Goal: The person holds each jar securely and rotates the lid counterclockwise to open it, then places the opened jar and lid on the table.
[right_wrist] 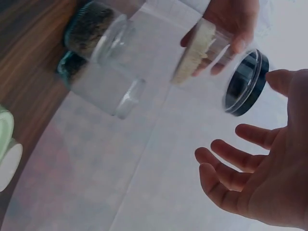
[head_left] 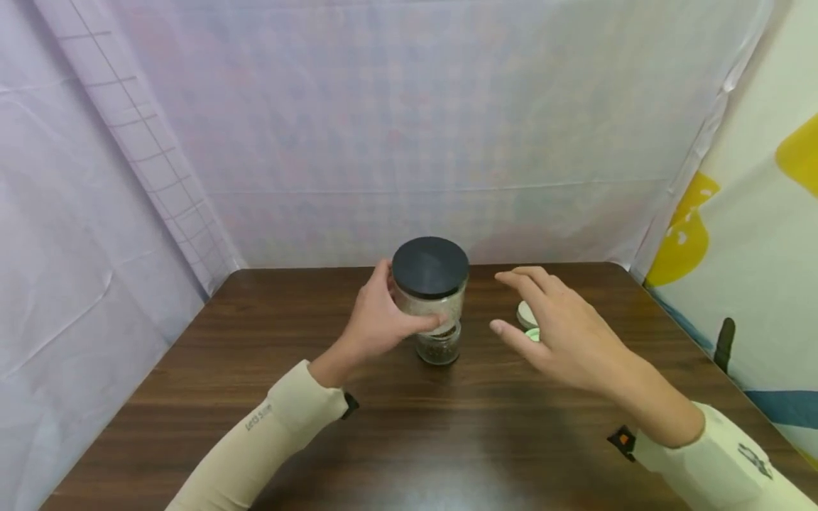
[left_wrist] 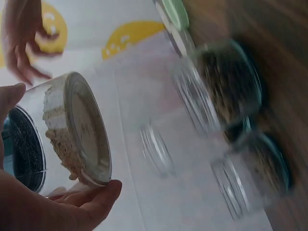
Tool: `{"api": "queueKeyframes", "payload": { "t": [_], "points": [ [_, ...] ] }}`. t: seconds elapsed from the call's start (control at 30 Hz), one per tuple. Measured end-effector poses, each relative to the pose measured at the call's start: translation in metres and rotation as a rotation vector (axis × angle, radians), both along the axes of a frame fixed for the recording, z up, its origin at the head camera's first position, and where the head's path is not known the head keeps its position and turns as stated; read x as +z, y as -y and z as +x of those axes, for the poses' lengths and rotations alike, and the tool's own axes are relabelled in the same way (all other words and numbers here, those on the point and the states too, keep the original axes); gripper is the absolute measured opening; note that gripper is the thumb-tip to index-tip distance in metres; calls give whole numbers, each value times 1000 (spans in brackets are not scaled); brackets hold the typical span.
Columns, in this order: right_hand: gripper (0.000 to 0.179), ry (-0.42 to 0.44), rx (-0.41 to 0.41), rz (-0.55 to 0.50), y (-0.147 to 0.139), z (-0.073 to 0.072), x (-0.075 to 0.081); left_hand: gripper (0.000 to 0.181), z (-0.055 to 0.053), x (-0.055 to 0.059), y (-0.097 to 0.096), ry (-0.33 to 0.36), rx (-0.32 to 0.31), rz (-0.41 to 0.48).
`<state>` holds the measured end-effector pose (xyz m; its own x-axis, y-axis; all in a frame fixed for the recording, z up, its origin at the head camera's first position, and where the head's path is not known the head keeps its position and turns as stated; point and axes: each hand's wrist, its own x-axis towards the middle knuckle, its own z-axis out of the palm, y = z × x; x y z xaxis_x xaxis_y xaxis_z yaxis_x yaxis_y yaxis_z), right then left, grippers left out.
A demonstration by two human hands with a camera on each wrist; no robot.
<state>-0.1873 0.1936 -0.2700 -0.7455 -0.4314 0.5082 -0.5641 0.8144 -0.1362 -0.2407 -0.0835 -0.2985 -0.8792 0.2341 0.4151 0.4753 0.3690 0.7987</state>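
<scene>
My left hand (head_left: 373, 316) grips a clear jar (head_left: 418, 305) with a black lid (head_left: 430, 266), holding it above the table. Pale, crumbly powder (right_wrist: 195, 53) lies at its bottom in the right wrist view. Directly below, an uncovered glass jar (head_left: 439, 349) with dark, coarse contents stands on the wood. My right hand (head_left: 565, 330) hovers to the right of the held jar, fingers spread and relaxed, with nothing in it. In the right wrist view its thumb overlaps the edge of the black lid.
More glass jars stand behind the front one, among them a partly filled jar (left_wrist: 260, 173) and a taller clear one (left_wrist: 156, 147). A white lid (head_left: 526, 314) and a green lid (head_left: 533, 333) lie under the right hand. Cloth (head_left: 409, 142) hangs behind the brown table (head_left: 396, 454).
</scene>
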Motion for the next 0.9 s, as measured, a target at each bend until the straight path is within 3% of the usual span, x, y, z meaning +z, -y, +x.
{"api": "queueKeyframes", "payload": {
  "t": [0.17,0.37,0.67,0.9],
  "points": [
    [65,-2,38,-7,11,3,10,95,15,-6,-15,4,-49,-84],
    [70,10,41,38,23,4,21,102,26,-14,-29,31,-52,-164],
    [92,109,-102,221,37,3,23,106,35,-23,-45,88,-95,-201],
    [97,119,-145,271,40,1,23,107,34,-22,-53,93,-95,-216]
  ]
}}
